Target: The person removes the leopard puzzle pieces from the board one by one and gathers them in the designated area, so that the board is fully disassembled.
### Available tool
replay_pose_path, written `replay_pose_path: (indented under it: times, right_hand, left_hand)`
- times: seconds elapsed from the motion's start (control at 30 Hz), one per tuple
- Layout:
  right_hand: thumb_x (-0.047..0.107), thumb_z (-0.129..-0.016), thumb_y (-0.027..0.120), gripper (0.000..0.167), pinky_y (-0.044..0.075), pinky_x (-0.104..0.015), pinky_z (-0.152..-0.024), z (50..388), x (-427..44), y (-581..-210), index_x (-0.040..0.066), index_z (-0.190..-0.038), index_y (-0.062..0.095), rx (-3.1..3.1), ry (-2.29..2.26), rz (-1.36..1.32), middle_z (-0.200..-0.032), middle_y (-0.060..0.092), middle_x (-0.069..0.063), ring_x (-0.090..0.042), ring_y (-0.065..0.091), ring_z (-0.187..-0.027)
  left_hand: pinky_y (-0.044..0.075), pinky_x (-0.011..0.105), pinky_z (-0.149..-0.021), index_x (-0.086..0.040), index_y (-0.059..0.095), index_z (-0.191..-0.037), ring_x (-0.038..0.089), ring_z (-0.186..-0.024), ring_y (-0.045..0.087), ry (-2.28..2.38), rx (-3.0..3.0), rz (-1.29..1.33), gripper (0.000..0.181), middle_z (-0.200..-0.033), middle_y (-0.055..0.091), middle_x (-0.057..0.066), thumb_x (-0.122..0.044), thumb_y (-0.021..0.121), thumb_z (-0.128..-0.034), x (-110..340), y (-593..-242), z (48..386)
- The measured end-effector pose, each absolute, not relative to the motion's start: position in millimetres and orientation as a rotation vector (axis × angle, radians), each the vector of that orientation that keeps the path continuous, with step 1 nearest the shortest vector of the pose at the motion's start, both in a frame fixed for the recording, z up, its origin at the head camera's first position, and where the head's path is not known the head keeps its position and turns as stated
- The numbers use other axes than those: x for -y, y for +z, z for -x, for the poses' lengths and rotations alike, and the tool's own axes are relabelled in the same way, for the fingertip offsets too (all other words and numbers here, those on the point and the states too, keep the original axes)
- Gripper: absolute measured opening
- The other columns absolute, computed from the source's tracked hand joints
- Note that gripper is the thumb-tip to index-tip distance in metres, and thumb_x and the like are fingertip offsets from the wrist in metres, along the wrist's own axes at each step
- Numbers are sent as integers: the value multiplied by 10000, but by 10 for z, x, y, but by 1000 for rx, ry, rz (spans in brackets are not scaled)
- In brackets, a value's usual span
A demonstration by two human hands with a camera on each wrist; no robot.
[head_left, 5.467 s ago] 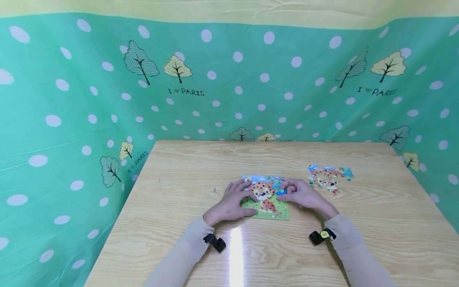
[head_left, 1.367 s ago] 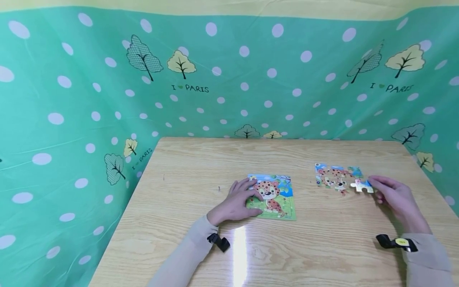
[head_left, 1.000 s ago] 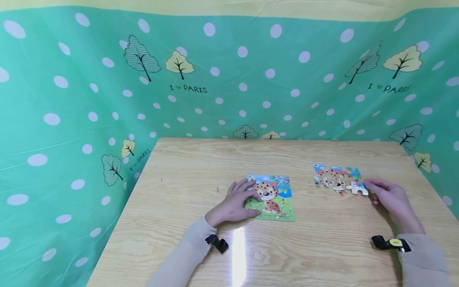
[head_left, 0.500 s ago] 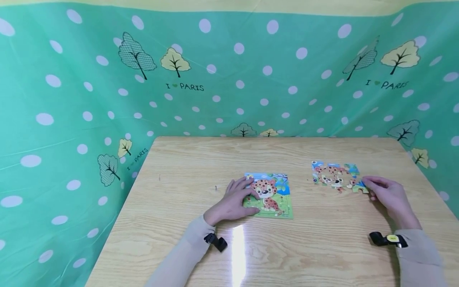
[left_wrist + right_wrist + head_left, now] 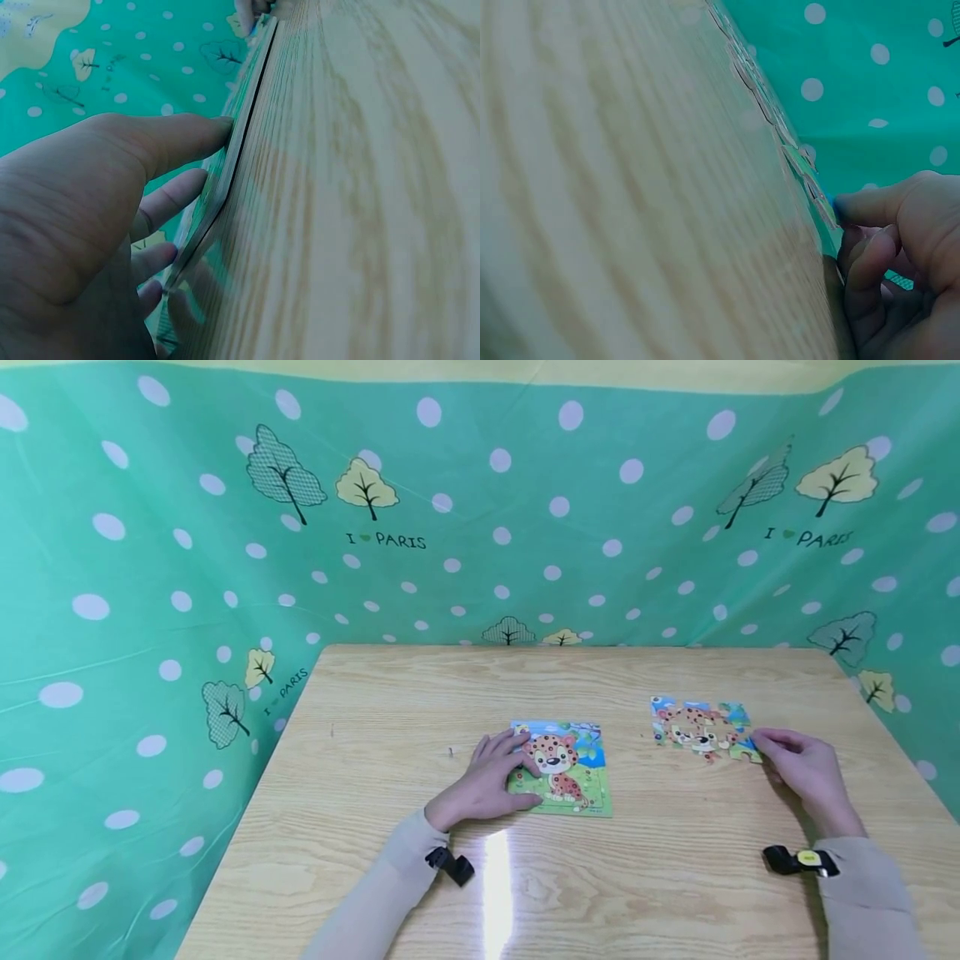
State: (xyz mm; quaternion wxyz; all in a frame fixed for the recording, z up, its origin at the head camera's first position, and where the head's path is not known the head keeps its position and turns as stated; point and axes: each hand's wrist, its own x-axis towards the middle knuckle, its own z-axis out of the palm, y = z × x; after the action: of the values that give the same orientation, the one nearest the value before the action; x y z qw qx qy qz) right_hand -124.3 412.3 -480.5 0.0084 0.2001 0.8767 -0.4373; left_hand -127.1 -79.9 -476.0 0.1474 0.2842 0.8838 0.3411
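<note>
A square leopard picture board (image 5: 573, 785) lies flat on the wooden table. The left hand (image 5: 491, 783) rests on its left side with fingers spread; in the left wrist view the thumb and fingers of that hand (image 5: 97, 202) lie on the board's surface. To the right is a partly joined puzzle (image 5: 686, 718) with a leopard face. At its lower right corner the right hand (image 5: 810, 772) pinches a green and blue piece (image 5: 746, 752) between thumb and fingers. In the right wrist view that piece (image 5: 817, 199) meets the row of pieces, held by the right hand (image 5: 907, 262).
The wooden table (image 5: 405, 693) reaches back to a green dotted curtain (image 5: 450, 468). A small dark mark (image 5: 451, 752) shows on the table left of the board. Black wrist cameras (image 5: 452, 865) sit on both sleeves.
The right hand has left the board and carried a piece to the puzzle's lower right, then shifted slightly left against it. The left hand stays on the board.
</note>
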Motion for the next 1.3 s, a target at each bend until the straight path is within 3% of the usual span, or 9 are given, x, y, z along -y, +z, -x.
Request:
replay_pose_path:
  times: [0.37,0.57,0.8,1.03,1.17,1.3]
  right_hand:
    - [479,-1092,520,681,484,-281,-569,1248,-4111,-4744,-77,-1483,550,-2752,-1246,-638,-932,636,17,-106,556,-645]
    - [404,-1095,536,608,504,-260,-548,1272,-4065,-4737,-79,-1464,560,-2740,-1329,-692,-857,613,91,-80,553,-636]
    - [427,-1083,547,605,508,-259,-574,1261,-3934,-4675,-39,-1468,566,-2765,-1369,-712,-924,587,102,-70,549,-686]
    - [432,-1080,607,539,506,-230,-656,1264,-3447,-4586,-12,-1384,641,-2847,-1330,-368,-1050,674,-26,-69,579,-813]
    - [360,-1072,640,423,504,-209,-728,1259,-3066,-4608,1,-1288,704,-2883,-1244,-158,-1091,734,-127,-101,615,-871]
    - [286,-1056,672,313,508,-229,-795,1263,-2738,-4596,28,-1216,747,-2870,-1230,-1,-1114,764,-145,-155,643,-948]
  left_hand:
    - [7,621,-1346,-265,691,-1165,320,-1667,135,925,-2578,-824,277,-1762,300,58,-434,761,-956,769,-4693,1269]
    - [95,629,-1343,-266,686,-1143,397,-1636,215,875,-2655,-817,283,-1731,359,119,-449,773,-945,751,-4660,1242]
    - [78,609,-1349,-282,698,-1167,383,-1636,215,857,-2654,-808,322,-1741,342,102,-473,786,-923,772,-4693,1239]
    - [71,632,-1341,-292,687,-1189,392,-1637,201,875,-2622,-825,414,-1745,332,95,-502,828,-862,816,-4730,1240]
    - [84,638,-1337,-304,697,-1206,387,-1636,202,868,-2610,-835,436,-1748,328,88,-511,843,-852,824,-4715,1254]
    - [91,649,-1331,-303,711,-1212,384,-1635,204,875,-2603,-842,445,-1748,328,90,-504,856,-841,811,-4700,1263]
